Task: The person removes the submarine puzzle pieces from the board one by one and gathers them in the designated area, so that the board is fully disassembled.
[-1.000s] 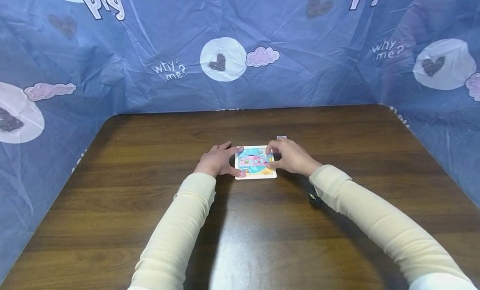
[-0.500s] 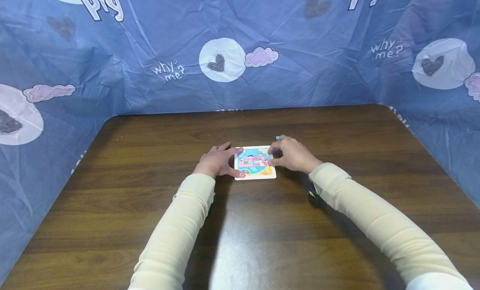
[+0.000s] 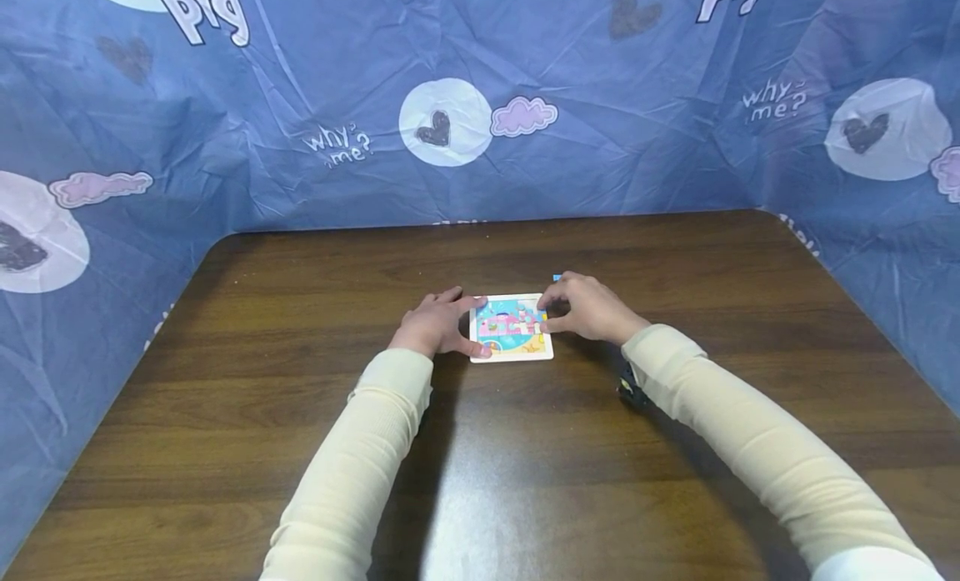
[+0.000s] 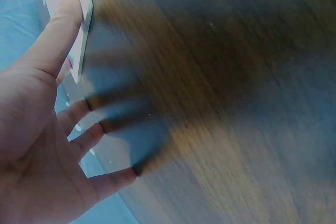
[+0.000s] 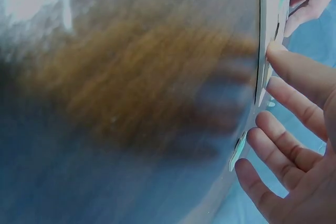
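A small square jigsaw puzzle (image 3: 510,341) with a white frame and a pink-and-blue sea picture lies flat on the table. My left hand (image 3: 435,323) rests at its left side, thumb and index finger spread on the frame's two left corners. In the left wrist view its thumb (image 4: 60,30) lies straight on the board and the other fingers reach to the table. My right hand (image 3: 592,308) is at the right edge, thumb and index finger holding a small puzzle piece (image 3: 544,318), mostly hidden. A pale gap shows in the picture beside the thumb.
Just behind the right hand lies a loose blue puzzle piece (image 3: 557,277), also seen as a thin flat piece (image 5: 238,151) in the right wrist view. The brown wooden table (image 3: 337,281) ends at a blue printed cloth (image 3: 300,181) at the back and sides.
My right hand has shifted slightly right, from over the picture to the frame's right edge, and a pale gap has appeared there. The left hand has stayed in place.
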Demonstrator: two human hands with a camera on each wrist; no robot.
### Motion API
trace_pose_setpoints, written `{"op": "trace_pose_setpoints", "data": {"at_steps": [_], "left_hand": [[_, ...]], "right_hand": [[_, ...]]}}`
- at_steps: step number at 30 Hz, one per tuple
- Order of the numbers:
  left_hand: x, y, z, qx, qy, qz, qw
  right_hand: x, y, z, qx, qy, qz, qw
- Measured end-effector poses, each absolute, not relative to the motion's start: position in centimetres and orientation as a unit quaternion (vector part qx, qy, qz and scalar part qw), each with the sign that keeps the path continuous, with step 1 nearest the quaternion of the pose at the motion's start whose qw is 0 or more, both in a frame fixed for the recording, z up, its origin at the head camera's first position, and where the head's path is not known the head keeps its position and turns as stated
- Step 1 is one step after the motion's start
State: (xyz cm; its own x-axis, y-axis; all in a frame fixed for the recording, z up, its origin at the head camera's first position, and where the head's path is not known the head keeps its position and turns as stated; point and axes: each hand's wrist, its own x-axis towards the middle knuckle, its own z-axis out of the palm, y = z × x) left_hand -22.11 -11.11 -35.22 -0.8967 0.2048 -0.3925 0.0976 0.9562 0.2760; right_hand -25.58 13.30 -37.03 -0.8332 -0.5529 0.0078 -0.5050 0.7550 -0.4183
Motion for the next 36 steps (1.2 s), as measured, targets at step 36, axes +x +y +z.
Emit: {"op": "trace_pose_setpoints", "data": {"at_steps": [36], "left_hand": [[-22.3, -10.9, -35.0, 0.068, 0.964, 0.144, 0.213]], "right_hand": [[-27.9, 18.9, -34.5, -0.198, 0.95, -0.231, 0.072]]}}
